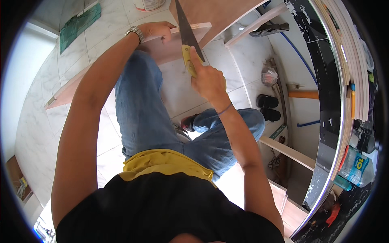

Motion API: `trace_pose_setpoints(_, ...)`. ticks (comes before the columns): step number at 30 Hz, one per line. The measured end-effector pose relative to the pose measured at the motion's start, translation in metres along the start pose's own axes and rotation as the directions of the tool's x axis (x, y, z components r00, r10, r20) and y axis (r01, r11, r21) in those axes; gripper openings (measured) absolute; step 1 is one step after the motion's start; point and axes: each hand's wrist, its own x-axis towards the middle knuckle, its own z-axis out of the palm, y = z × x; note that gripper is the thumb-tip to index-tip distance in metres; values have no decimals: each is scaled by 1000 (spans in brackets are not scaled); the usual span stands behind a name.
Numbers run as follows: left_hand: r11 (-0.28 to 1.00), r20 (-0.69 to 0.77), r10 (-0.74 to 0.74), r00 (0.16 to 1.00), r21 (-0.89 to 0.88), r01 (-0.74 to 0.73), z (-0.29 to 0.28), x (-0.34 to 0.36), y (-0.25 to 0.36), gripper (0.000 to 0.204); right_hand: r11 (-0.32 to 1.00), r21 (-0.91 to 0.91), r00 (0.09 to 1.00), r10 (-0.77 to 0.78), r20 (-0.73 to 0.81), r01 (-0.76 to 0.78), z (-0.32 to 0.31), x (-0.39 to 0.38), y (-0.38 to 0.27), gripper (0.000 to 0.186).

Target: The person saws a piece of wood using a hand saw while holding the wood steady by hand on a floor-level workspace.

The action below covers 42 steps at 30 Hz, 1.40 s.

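Observation:
My right hand (208, 81) is closed round the yellow handle of a handsaw (185, 28), its index finger stretched along the grip. The dark blade points up and away, crossing the edge of a light wooden board (175, 50) close to the board's right end. Whether the teeth have cut into the wood cannot be made out. Further left, my left hand (156, 30), with a metal watch on its wrist, grips the top edge of the same board with curled fingers. My left knee is up against the board, which stands on edge and runs down to the left behind my leg.
A larger wooden panel (221, 14) stands beyond the saw. On the right are a hammer (272, 29), black sandals (268, 107) and a wooden crosspiece (289, 153). A black-tiled counter carries stacked boards and a plastic bottle (357, 167). Green cloth (80, 26) lies far left.

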Motion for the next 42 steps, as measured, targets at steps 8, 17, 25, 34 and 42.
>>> trace_pose_setpoints(8, 992, -87, 36, 996, -120, -46, -1, -6, -21, 84, 989, 97, 970, 90, 224, -114, -5, -79, -19, 104)
trace_pose_setpoints(17, 997, -34, 69, 997, 44, -68, -3, 5, -10, 82, 993, 21, 969, 111, 221, -118, -19, -66, -18, 100)
trace_pose_setpoints(25, 998, -10, 43, 999, -54, -43, 7, 12, -8, 81, 997, -75, 996, -19, -88, 12, -1, 25, 9, 98)
trace_pose_setpoints(34, 995, -61, 78, 995, -49, -82, 5, 8, -8, 80, 999, 13, 995, -43, -91, 44, 4, -5, 4, 103)
trace_pose_setpoints(42, 992, -45, 96, 994, 88, -91, -1, -8, -5, 79, 989, 24, 955, 135, 265, -147, -25, -50, -22, 97)
